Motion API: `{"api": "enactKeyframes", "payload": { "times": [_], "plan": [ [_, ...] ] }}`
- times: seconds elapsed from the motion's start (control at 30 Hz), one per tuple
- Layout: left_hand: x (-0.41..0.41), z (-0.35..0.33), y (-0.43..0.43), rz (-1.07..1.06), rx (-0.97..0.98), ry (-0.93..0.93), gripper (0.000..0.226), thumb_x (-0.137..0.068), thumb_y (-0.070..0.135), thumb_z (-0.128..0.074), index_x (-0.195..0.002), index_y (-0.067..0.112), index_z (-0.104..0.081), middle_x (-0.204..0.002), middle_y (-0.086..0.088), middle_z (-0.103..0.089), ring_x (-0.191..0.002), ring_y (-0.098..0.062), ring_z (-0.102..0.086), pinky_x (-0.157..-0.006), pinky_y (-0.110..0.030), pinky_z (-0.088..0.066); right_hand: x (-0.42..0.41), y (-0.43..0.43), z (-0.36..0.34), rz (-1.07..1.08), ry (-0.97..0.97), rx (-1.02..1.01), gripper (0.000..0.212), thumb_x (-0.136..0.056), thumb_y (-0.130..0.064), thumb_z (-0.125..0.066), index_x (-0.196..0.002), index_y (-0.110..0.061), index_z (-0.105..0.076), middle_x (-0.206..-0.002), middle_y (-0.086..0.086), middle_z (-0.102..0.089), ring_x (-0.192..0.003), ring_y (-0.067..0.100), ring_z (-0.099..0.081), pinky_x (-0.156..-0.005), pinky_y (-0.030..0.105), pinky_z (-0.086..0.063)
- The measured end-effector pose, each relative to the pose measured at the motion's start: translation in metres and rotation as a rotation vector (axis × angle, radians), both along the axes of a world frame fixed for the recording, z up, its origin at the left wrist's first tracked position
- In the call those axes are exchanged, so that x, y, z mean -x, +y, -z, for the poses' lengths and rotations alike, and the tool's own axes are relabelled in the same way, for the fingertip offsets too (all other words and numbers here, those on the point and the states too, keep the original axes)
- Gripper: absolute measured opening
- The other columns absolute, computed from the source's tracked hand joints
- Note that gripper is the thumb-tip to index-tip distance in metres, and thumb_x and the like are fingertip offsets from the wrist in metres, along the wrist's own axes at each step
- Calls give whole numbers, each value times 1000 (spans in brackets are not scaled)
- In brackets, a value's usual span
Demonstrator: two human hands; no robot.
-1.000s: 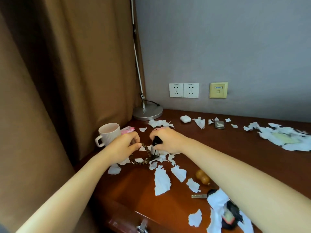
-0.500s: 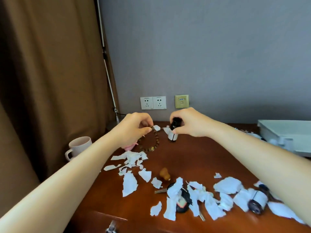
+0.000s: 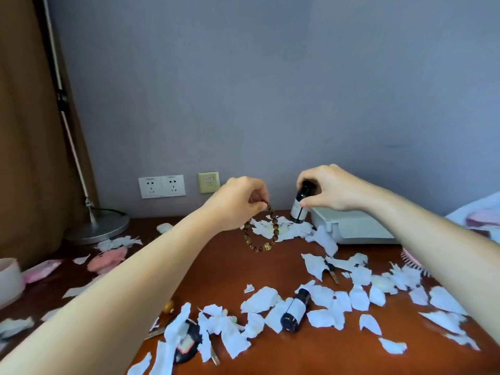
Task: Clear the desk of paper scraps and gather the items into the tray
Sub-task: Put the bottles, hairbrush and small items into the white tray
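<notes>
My left hand [image 3: 239, 201] pinches a brown bead bracelet [image 3: 261, 234] that hangs above the wooden desk [image 3: 270, 266]. My right hand [image 3: 330, 189] grips a small dark bottle [image 3: 300, 205] by its cap, held in the air just left of the white tray [image 3: 354, 226] at the back right. White paper scraps [image 3: 261, 299] lie all over the desk. A second dark bottle [image 3: 293, 311] with a white label lies on its side among them.
A lamp base [image 3: 100, 226] stands at the back left by the brown curtain. A pale cup [image 3: 9, 280] sits at the left edge beside pink items [image 3: 107, 259]. A dark round object [image 3: 189, 345], a small brown gourd [image 3: 169, 307] and a pink comb [image 3: 412, 261] lie among the scraps.
Both hands rose from the desk and moved right toward the tray, carrying the bracelet and the bottle. The view swung right, bringing the tray and more scraps into sight.
</notes>
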State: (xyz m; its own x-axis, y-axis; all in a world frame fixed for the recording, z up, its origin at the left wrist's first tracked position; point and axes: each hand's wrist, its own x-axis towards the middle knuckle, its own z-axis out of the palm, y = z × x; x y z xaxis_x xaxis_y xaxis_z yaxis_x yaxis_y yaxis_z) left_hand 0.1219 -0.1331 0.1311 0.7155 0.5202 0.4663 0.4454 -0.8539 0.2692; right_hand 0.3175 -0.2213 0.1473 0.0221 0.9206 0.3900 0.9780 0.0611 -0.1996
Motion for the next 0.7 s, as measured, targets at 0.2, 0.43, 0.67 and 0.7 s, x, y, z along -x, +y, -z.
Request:
{"api": "enactKeyframes", "payload": {
  "times": [0.2, 0.43, 0.67, 0.7],
  "plan": [
    [-75, 11, 8, 153, 158, -72, 5, -89, 16, -61, -86, 20, -62, -71, 12, -60, -65, 0, -55, -60, -10, -41, -68, -13, 3, 132, 10, -8, 16, -79, -23, -73, -85, -23, -58, -80, -6, -59, -78, 14, -51, -71, 25, -38],
    [-171, 8, 36, 217, 293, -214, 4, -90, 11, -59, -89, 12, -63, -70, 1, -64, -61, -3, -58, -57, -4, -41, -145, -7, 20, 294, -2, 29, 19, -77, -21, -75, -82, -22, -57, -81, 0, -62, -79, 18, -54, -75, 29, -44],
    [-253, 30, 64, 173, 384, -211, 6, -90, 9, -59, -85, 12, -62, -65, 3, -60, -59, -5, -55, -60, -18, -42, -200, 15, 52, 379, 29, 64, 16, -77, -21, -74, -88, -17, -63, -84, 2, -61, -81, 19, -53, -73, 28, -44],
    [-260, 35, 65, 170, 385, -203, 6, -90, 9, -59, -86, 12, -62, -67, 2, -61, -59, -5, -56, -59, -16, -42, -204, 19, 56, 387, 35, 72, 18, -77, -22, -74, -91, -15, -64, -87, 3, -62, -82, 19, -53, -75, 31, -46]
  ]
}}
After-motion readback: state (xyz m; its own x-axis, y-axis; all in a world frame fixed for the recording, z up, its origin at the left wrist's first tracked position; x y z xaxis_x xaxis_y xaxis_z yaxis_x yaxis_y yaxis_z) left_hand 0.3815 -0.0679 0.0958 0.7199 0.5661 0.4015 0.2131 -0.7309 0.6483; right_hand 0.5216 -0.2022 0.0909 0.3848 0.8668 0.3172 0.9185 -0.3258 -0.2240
